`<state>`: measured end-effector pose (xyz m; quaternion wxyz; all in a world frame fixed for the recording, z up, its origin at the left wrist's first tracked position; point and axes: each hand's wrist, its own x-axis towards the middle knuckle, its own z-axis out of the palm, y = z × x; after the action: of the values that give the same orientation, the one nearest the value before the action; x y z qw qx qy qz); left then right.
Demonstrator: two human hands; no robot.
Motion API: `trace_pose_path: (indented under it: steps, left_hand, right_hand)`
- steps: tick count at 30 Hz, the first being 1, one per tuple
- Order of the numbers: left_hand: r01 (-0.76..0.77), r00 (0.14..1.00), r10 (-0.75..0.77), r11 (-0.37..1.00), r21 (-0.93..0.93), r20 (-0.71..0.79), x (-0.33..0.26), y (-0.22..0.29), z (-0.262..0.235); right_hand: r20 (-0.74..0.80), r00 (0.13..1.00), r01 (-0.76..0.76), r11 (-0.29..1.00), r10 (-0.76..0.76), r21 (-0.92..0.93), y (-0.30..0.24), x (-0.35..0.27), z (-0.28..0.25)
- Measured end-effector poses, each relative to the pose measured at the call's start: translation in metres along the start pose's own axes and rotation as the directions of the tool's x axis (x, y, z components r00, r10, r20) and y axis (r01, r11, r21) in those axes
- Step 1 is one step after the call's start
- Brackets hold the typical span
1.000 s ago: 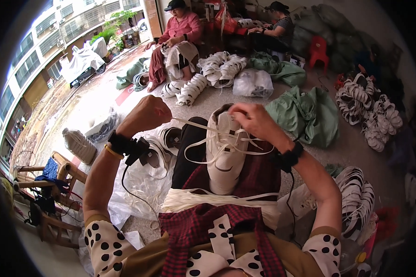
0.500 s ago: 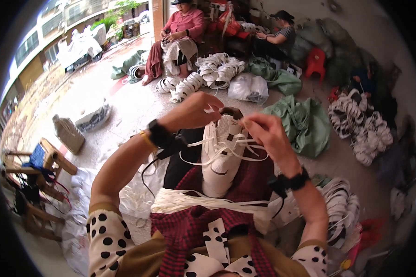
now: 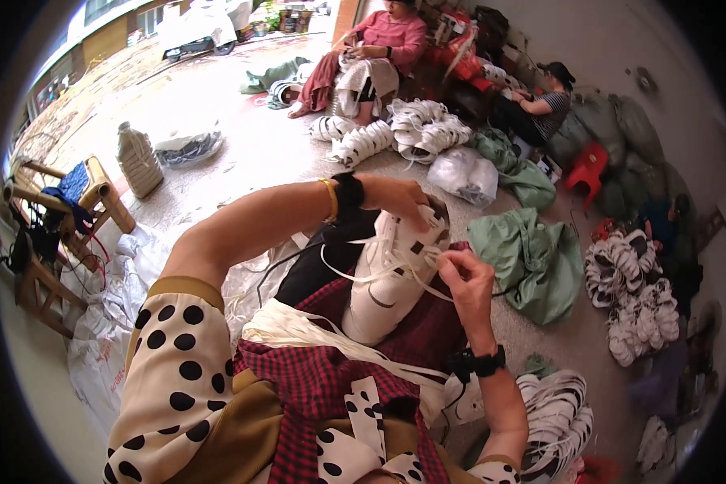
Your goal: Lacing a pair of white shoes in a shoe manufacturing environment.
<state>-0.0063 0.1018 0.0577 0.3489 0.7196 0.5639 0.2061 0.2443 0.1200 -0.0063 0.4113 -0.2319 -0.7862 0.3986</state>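
Note:
A white shoe [image 3: 383, 286] rests on my lap, toe pointing away, over a red checked cloth [image 3: 331, 379]. My left hand [image 3: 395, 198] grips the far end of the shoe near its top, fingers closed on it. My right hand [image 3: 464, 278] pinches a flat white lace [image 3: 379, 270] at the shoe's right side. Loose lace loops hang across the shoe's front. A bundle of white laces [image 3: 298, 327] lies across my lap just below the shoe.
Stacks of white shoes lie on the floor at the right [image 3: 633, 290], lower right [image 3: 552, 415] and far middle [image 3: 423, 129]. Green sacks [image 3: 532, 258] sit right of my lap. Two other people [image 3: 379, 40] sit at the far side. A wooden chair [image 3: 48, 234] and plastic jug [image 3: 137, 161] stand left.
My left hand has come down from a raised position onto the top of the shoe. My right hand has dropped to the shoe's right side with the lace. The view has tilted.

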Motion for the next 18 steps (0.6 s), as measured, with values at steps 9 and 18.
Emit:
trace_pose_path:
  steps: [9, 18]
  left_hand:
    - [-0.064, 0.997, 0.068, 0.994, -0.092, 0.037, -0.006, -0.008, -0.001]
    - [-0.095, 0.993, 0.097, 0.995, -0.044, 0.066, -0.005, -0.013, 0.002]
  right_hand:
    - [-0.059, 0.998, 0.027, 0.985, -0.037, -0.168, -0.002, 0.007, 0.018]
    - [-0.045, 0.997, -0.064, 0.988, 0.058, -0.14, 0.006, 0.0, 0.021]
